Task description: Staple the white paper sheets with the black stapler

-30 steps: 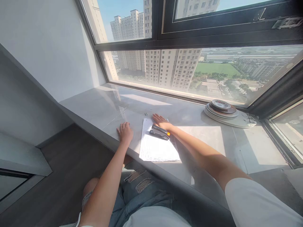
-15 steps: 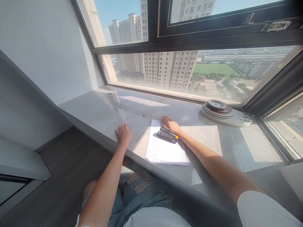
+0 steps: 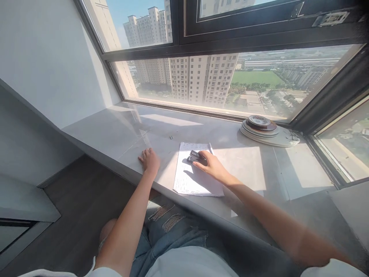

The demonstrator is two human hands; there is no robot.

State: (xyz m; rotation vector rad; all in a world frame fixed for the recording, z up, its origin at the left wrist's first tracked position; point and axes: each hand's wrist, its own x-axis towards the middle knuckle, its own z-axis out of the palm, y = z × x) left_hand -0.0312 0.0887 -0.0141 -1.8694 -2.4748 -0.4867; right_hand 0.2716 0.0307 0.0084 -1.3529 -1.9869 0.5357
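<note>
- Head view, twelve o'clock at the top of the frame and the paper as the dial's centre: a person's bare right hand point(image 3: 211, 163) grips a black, elongated stapler point(image 3: 194, 155), fingers and thumb closed around its near end.
- The stapler is over the white rectangular paper sheets point(image 3: 184, 182) marked with dark lines, just toward twelve from their middle, its free end pointing to ten; whether it touches them cannot be told.
- At nine o'clock, the bare left hand point(image 3: 150, 161) rests palm down on the glossy grey sill point(image 3: 135, 134), its fingers slightly apart, beside the paper.
- Two tiny grey metallic-looking pieces point(image 3: 171, 137) lie between ten and eleven.
- At two o'clock, a stack of round white and brown plates point(image 3: 259, 129) sits partly over a flat white oval platter point(image 3: 288, 139), near the dark window frame point(image 3: 201, 48).
- At twelve, pale high-rise towers point(image 3: 201, 79) stand beyond the glass; toward one, a green field point(image 3: 258, 78).
- At seven, ripped blue denim point(image 3: 175, 240) covers the person's lap.
</note>
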